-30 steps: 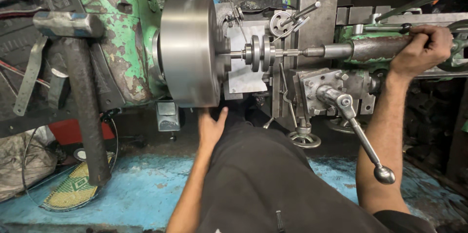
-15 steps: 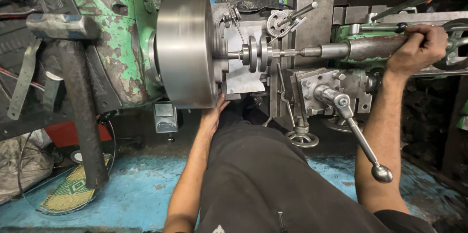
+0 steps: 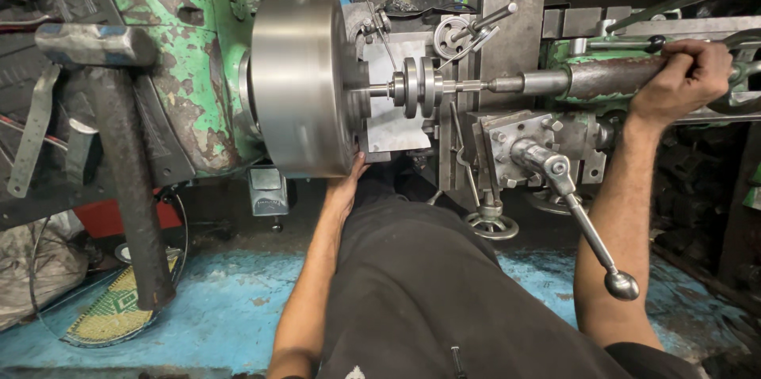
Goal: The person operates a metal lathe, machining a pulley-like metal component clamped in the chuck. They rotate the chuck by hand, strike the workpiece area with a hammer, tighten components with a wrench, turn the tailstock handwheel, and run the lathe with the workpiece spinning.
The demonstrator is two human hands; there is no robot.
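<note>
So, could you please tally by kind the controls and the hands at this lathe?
Hands: 2, left hand under the steel chuck, right hand on the tailstock
Ball-ended levers: 2, front and top right
Small handwheels: 2, lower and upper
Total: 6

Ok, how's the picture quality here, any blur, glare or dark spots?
Head view: mostly sharp; the steel chuck shows soft glare streaks and a smooth, possibly motion-blurred face; wide-lens bending at the edges; the right side beyond the right hand falls into deep shadow; the left hand sits half-shaded.
</note>
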